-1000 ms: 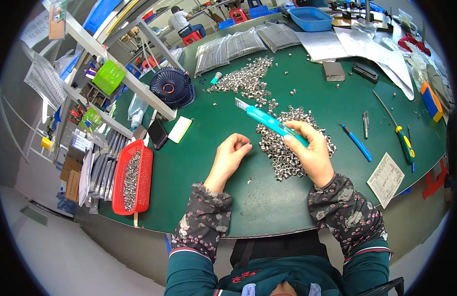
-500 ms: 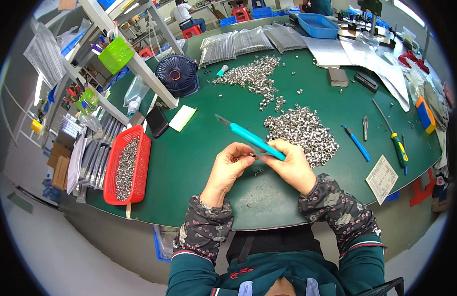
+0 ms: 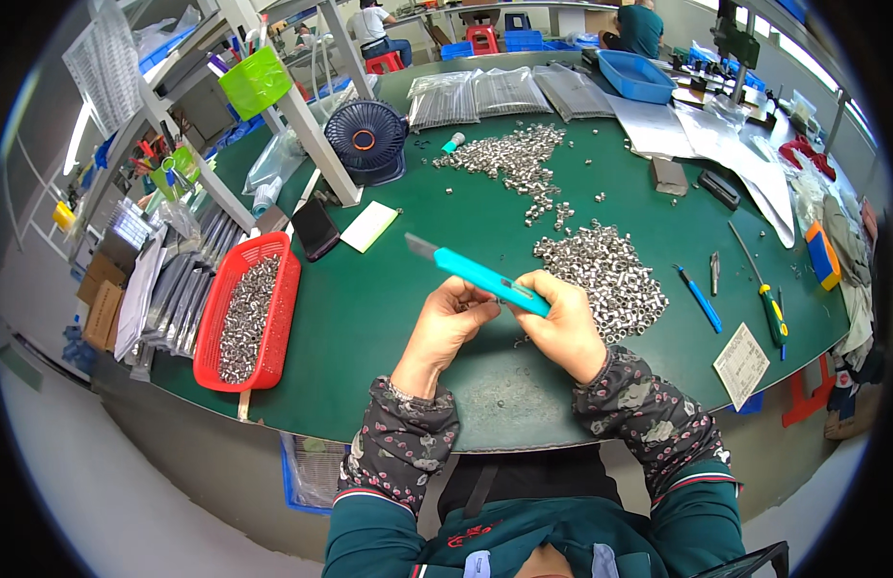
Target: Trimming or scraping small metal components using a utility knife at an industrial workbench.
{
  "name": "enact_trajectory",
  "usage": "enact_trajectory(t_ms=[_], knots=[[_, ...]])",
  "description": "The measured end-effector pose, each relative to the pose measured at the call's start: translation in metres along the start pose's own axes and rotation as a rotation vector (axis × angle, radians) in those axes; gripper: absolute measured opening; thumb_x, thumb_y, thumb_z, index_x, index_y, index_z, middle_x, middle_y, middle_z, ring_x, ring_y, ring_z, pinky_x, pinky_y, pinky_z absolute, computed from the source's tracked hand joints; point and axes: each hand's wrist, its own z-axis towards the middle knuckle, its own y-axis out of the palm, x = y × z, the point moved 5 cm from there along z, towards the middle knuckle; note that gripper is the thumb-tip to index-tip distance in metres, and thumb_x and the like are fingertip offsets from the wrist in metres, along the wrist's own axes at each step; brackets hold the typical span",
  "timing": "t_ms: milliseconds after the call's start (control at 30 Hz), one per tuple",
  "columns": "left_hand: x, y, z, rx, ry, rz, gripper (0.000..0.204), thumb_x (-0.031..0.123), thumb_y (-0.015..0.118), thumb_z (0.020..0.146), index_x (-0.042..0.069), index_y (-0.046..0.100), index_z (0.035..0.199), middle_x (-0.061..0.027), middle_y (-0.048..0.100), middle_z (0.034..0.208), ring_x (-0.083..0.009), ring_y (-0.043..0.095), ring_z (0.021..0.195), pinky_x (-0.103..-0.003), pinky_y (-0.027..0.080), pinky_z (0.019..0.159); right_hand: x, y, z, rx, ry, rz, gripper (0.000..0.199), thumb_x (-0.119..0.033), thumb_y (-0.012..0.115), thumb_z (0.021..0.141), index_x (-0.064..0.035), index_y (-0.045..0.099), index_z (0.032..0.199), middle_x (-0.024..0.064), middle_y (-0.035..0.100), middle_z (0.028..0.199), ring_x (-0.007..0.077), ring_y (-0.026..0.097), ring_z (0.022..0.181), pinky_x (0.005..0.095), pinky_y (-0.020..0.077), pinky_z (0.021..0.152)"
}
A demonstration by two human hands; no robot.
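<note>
The left hand [image 3: 441, 332] pinches a small, mostly hidden metal piece [image 3: 500, 301] beside the right hand [image 3: 566, 323], which grips a turquoise cutter [image 3: 477, 276] above the green desk [image 3: 355, 308], a heap of metal rings [image 3: 610, 279] lying just beyond and a red basket [image 3: 278, 332] well left.

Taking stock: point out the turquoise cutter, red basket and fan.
Turquoise cutter [image 3: 480, 275]: head view, on its handle.
Red basket [image 3: 281, 320]: head view, on its right wall.
Fan [image 3: 366, 141]: head view, on its hub.

Right fingers [image 3: 541, 280] gripping teal cutter [image 3: 473, 274], left fingers [image 3: 479, 313] beside them, metal rings [image 3: 603, 279] heaped nearby
</note>
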Motion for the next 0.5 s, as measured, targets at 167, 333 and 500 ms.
enact_trajectory(t_ms=[167,333,500], knots=[[0.002,-0.009,0.005,-0.054,0.041,-0.190,0.013,0.005,0.059,0.079,0.006,0.052,0.090,-0.0016,0.053,0.077,0.0002,0.034,0.047,-0.013,0.022,0.037,0.014,-0.002,0.000,0.023,0.128,0.163,0.012,-0.007,0.060,0.072,-0.0015,0.058,0.083,0.0046,0.058,0.063,0.0086,0.053,0.057,0.0238,0.0432,0.054],[-0.002,-0.014,0.007,-0.134,0.027,-0.393,0.013,0.007,0.054,0.082,0.004,0.051,0.094,-0.0051,0.053,0.081,-0.0010,0.032,0.046,-0.013,0.024,0.035,0.023,0.000,-0.005,0.013,0.088,0.274,0.028,-0.005,0.059,0.072,-0.0019,0.054,0.099,0.0009,0.056,0.070,0.0043,0.047,0.061,0.0209,0.0403,0.056],[-0.003,-0.015,0.009,-0.099,0.010,-0.413,0.013,0.008,0.051,0.085,0.004,0.053,0.097,-0.0043,0.053,0.081,-0.0017,0.033,0.047,-0.012,0.025,0.036,0.022,-0.029,-0.008,0.000,0.103,0.118,0.027,-0.014,0.063,0.074,-0.0014,0.055,0.097,0.0013,0.054,0.065,0.0052,0.047,0.059,0.0215,0.0399,0.054]])
